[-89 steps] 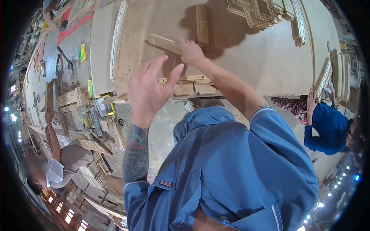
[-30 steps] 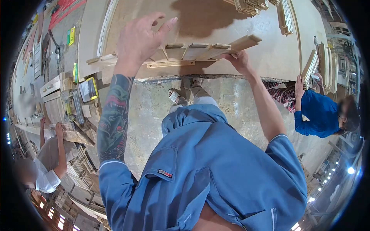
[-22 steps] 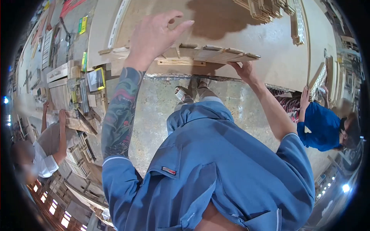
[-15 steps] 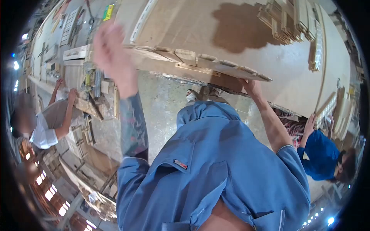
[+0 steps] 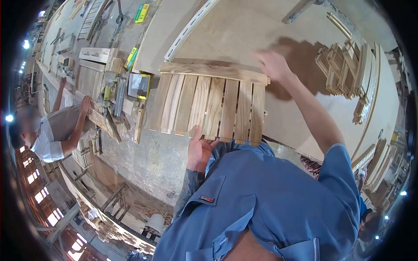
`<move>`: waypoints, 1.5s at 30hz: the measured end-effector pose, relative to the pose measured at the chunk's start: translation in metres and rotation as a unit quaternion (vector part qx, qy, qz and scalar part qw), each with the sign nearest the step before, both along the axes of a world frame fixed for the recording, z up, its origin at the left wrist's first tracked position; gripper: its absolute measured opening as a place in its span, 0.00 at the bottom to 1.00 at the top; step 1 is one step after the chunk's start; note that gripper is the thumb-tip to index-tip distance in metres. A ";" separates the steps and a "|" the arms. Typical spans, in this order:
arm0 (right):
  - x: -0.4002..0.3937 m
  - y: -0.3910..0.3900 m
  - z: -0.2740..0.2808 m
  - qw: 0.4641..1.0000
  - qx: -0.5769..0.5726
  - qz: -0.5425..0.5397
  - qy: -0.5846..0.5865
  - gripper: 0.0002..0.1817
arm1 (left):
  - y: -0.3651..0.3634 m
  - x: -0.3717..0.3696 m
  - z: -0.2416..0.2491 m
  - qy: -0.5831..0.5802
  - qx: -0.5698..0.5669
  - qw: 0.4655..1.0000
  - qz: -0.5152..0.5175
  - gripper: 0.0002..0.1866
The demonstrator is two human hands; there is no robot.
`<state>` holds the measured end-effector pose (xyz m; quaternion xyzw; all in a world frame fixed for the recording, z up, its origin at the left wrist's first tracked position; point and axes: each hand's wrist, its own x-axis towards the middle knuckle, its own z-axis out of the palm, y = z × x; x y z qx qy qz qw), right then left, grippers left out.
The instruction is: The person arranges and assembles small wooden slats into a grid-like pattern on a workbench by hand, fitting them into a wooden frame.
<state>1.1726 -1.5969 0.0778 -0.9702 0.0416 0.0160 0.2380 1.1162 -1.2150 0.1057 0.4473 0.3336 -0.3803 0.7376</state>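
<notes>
A slatted wooden panel (image 5: 213,104) lies at the front edge of the workbench, its slats running toward me and joined by a crosspiece (image 5: 213,70) at the far end. My left hand (image 5: 201,150) grips the near ends of the slats from below, with one finger lying on top; the other fingers are partly hidden. Just beyond the panel's far right corner is my right hand (image 5: 275,66), raised above the bench top. Its fingers are blurred by motion, and I cannot make out anything in them.
A white slotted strip (image 5: 191,29) lies on the bench beyond the panel. Stacked wooden slats (image 5: 339,69) stand at right. Yellow-green boxes (image 5: 131,58) and tools lie at left. A person (image 5: 48,135) works at the left, and another person (image 5: 369,224) is partly visible at lower right.
The panel has turned from edge-on to showing its slatted face. My left hand came down from the upper left to its near edge. My right hand left the panel's edge and moved up.
</notes>
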 end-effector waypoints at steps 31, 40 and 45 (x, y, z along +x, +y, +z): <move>0.151 0.103 -0.013 0.972 -0.029 -0.188 -0.138 0.35 | -0.146 0.270 -0.096 -0.052 -0.123 0.991 0.016 0.18; -0.109 0.105 -0.066 0.865 -0.073 -0.494 -0.043 0.28 | -0.223 0.340 -0.116 -0.362 0.100 0.860 -0.346 0.21; -0.216 0.101 -0.054 0.798 -0.085 -0.596 -0.040 0.22 | -0.195 0.282 -0.145 -0.613 0.225 0.679 -0.335 0.17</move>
